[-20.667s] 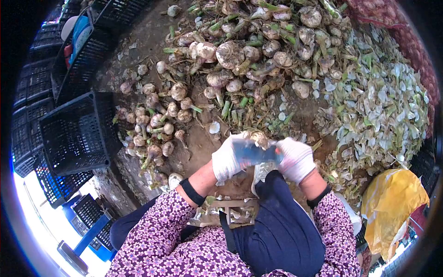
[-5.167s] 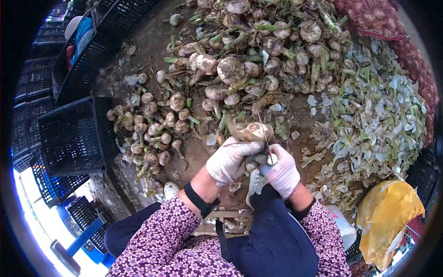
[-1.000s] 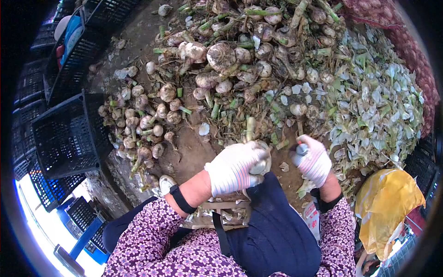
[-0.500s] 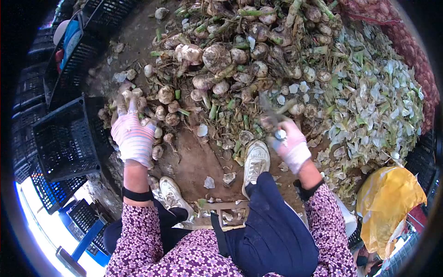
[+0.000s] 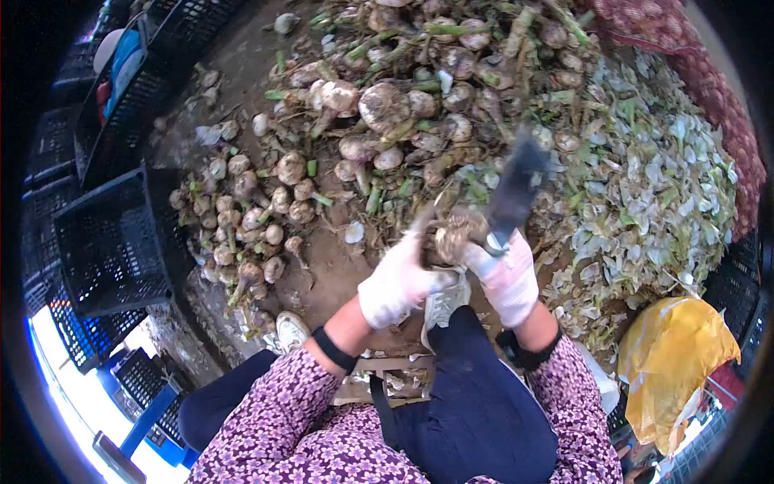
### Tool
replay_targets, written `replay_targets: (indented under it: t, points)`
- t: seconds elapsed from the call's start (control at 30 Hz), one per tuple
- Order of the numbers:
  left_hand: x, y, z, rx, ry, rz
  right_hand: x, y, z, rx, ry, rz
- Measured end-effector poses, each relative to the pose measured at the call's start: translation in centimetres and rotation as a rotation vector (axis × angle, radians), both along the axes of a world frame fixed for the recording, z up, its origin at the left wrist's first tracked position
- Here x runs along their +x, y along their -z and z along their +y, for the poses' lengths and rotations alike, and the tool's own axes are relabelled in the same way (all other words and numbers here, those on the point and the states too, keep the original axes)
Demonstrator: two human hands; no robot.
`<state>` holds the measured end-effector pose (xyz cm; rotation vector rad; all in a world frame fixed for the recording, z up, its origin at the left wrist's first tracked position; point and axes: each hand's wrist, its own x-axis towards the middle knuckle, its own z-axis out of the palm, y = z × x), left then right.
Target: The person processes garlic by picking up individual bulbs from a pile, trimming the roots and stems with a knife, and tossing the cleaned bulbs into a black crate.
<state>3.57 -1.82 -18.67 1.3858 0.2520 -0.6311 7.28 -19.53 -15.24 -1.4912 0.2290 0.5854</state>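
My right hand [image 5: 509, 282], in a white and pink glove, is closed round a knife [image 5: 518, 189] whose dark, broad blade points up and is blurred. A garlic bulb [image 5: 461, 235] with dirty roots lies against this hand's fingers. Close on its left side is my gloved left hand [image 5: 401, 281], thumb and fingers apart; blur hides whether they touch the bulb. Beyond both hands spreads a heap of garlic with stalks [image 5: 387, 105]. Trimmed garlic bulbs [image 5: 242, 214] lie together on the ground at left.
Peeled skins and leaf scraps [image 5: 645, 185] form a mound at right, beside red net sacks [image 5: 721, 105]. Black plastic crates [image 5: 113, 242] stand at left. A yellow bag [image 5: 677, 355] sits at lower right. My shoes [image 5: 292, 331] are on the dirt floor.
My left hand has left the trimmed bulbs and swung right to the garlic bulb at my right hand. The right hand has come slightly nearer, its knife blade turned up and right.
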Motion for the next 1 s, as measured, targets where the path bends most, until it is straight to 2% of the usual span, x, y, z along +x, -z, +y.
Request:
replay_targets:
  t: [0.03,0.07,0.1,0.17,0.2,0.23,0.3,0.33,0.37,0.4,0.43,0.57,0.63,0.73,0.83,0.87,0.9,0.97,1.0]
  points:
    - [1.0,-1.0,-0.4,-0.083,0.06,0.073,-0.2,-1.1,0.1,0.168,-0.011,0.135]
    - [1.7,-0.5,0.1,-0.03,0.231,-0.109,-0.3,-2.5,0.6,0.184,0.046,0.158]
    - [1.4,-0.9,0.5,-0.022,0.227,-0.107,-0.2,-2.2,0.1,0.121,-0.021,0.163]
    - [1.1,-2.0,1.1,-0.2,-0.019,0.271,-0.1,-1.9,-1.7,-0.199,-0.175,-0.023]
    - [0.7,-1.3,1.1,-0.191,-0.026,0.142,-0.2,-1.8,-2.0,-0.307,-0.192,-0.074]
    - [0.8,-1.8,1.2,-0.191,-0.028,0.144,-0.6,-1.6,-2.5,-0.307,-0.194,-0.071]
    - [1.5,-2.9,1.6,0.039,0.128,0.06,-1.6,-1.0,-3.4,-0.577,-0.438,-0.395]
    - [2.0,-1.3,1.9,-0.141,0.288,0.027,-1.6,-1.7,-2.8,-0.638,-0.483,-0.553]
    - [0.5,-0.7,1.4,-0.416,-0.04,0.139,-1.6,-1.9,-2.6,-0.64,-0.481,-0.551]
    - [0.1,0.4,1.3,-0.302,-0.014,0.155,-1.6,-2.1,-2.6,-0.725,-0.642,-0.596]
    - [1.0,-0.6,1.1,-0.187,0.014,0.171,-1.7,-2.2,-2.6,-0.807,-0.804,-0.635]
    - [0.0,0.1,1.3,-0.197,-0.04,0.179,-2.0,-2.1,-2.1,-0.809,-0.822,-0.592]
    - [-0.1,0.0,1.4,-0.045,0.062,0.019,-2.2,-1.9,-2.0,-0.8,-0.819,-0.587]
    - [0.1,-0.4,1.6,0.028,0.149,0.065,-2.4,-1.2,-2.2,-0.798,-0.823,-0.584]
    - [-0.7,0.3,1.4,-0.112,0.102,-0.047,-2.4,0.0,-2.5,-0.795,-0.805,-0.605]
    - [-0.8,0.5,1.2,-0.176,0.045,0.088,-2.5,0.4,-2.7,-0.787,-0.782,-0.622]
    - [-1.0,0.6,1.3,-0.18,0.049,0.095,-2.6,1.0,-3.0,-0.788,-0.781,-0.612]
    - [-1.0,-0.4,1.7,0.091,0.231,-0.192,-2.9,2.7,-3.6,-0.704,-0.703,-0.681]
    - [-1.4,0.1,1.8,0.066,0.182,-0.099,-3.2,3.8,-3.7,-0.666,-0.679,-0.681]
